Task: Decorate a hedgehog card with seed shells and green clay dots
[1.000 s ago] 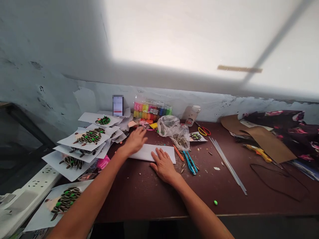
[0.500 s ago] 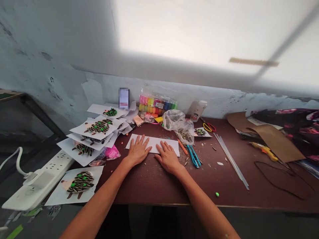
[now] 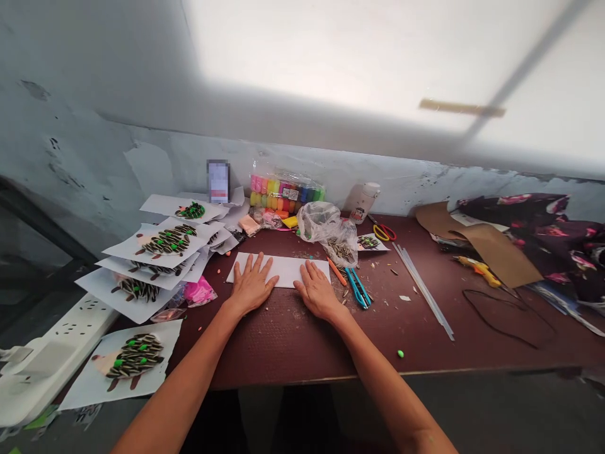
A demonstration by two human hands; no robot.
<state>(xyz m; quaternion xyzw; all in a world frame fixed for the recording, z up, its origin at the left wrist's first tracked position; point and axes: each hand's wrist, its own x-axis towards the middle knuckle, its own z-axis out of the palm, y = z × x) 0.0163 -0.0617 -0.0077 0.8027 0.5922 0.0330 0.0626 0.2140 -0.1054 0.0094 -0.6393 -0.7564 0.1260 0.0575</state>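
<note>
A folded sheet of white paper (image 3: pixel 286 270) lies flat on the dark red table. Pressing on its left part is my left hand (image 3: pixel 252 285), palm down with the fingers spread. My right hand (image 3: pixel 317 291) rests on the right part, fingers stretched out and fairly close together. Just right of the paper are an orange stick-like tool (image 3: pixel 336 272) and a teal utility knife (image 3: pixel 358 288). Behind them sits a clear plastic bag of striped seeds (image 3: pixel 341 249).
Hedgehog pictures made with seeds (image 3: pixel 165 243) are stacked at left, above a white power strip (image 3: pixel 61 343). Clay tubs (image 3: pixel 286 194), a phone (image 3: pixel 218 181) and a white bottle (image 3: pixel 365 203) stand at the back. Scissors (image 3: pixel 384 232), glue sticks (image 3: pixel 425 293) and a glue gun (image 3: pixel 479 271) lie right.
The view has swung slightly to the right, so things appear shifted left. My hands stay on the paper; the right hand has slid a little along it, away from the left one.
</note>
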